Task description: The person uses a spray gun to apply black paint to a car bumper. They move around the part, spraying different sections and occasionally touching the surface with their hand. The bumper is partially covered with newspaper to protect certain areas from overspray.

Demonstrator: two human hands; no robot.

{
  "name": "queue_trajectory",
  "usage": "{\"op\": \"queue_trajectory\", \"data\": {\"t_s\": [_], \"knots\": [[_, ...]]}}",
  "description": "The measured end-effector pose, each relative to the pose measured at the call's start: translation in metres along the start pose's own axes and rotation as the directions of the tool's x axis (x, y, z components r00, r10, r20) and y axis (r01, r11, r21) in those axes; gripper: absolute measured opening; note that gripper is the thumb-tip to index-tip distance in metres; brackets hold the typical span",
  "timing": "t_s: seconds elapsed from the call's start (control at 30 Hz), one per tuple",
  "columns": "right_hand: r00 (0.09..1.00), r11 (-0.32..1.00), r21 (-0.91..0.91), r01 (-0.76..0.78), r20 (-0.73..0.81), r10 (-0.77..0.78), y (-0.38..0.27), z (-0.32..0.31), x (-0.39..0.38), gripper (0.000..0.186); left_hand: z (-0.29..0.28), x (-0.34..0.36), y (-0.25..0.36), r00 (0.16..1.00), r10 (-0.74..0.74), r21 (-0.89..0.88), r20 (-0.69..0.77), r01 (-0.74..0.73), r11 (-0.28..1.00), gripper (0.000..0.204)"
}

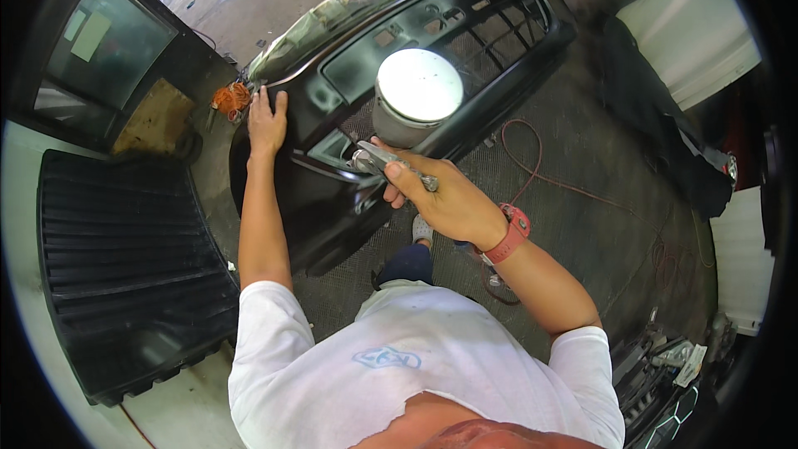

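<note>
Black, partly shiny and partly misted with a duller grey, the car bumper [320,216] stretches from near the person's left arm up toward the far right, its mesh openings and square holes facing up. The right grip [453,195] is closed around a metal spray gun [378,158], thumb on top and fingers curled beneath, holding it over the near side of the bumper; whether the trigger is pressed, I cannot tell. The gun's round cup [407,129], topped by a bright pale lid [420,86], sits over the middle of the bumper as seen from above. A red watch [509,234] circles the right wrist.

The left grip [267,126] is open, fingers extended, and lies flat at the left end of the bumper with nothing held in it. Just beside that end is an orange bundle [231,98]. Along the far side of the bumper runs a long wrapped roll [357,8] in a patterned cover. Left of the bumper stands a black ribbed panel [133,258]; to its right a reddish hose [573,186] loops over the dark floor [582,241].
</note>
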State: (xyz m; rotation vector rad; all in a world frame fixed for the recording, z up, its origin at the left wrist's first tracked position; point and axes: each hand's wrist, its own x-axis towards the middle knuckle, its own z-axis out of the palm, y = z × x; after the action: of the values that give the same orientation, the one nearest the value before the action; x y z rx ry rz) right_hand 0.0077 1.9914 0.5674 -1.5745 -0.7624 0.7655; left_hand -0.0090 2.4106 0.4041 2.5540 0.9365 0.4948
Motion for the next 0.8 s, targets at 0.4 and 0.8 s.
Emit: {"op": "queue_trajectory", "data": {"t_s": [0.4, 0.8], "knots": [[0.987, 0.996, 0.066, -0.055, -0.147, 0.064, -0.009, -0.164, 0.044, 0.067, 0.062, 0.05, 0.227, 0.794, 0.607, 0.212, 0.034, -0.6, 0.772, 0.1], [0.992, 0.988, 0.148, -0.034, -0.113, 0.051, 0.026, -0.348, 0.046, 0.067, 0.185, 0.095, 0.418, 0.819, 0.546, 0.327, 0.176, -0.572, 0.753, 0.102]]}}
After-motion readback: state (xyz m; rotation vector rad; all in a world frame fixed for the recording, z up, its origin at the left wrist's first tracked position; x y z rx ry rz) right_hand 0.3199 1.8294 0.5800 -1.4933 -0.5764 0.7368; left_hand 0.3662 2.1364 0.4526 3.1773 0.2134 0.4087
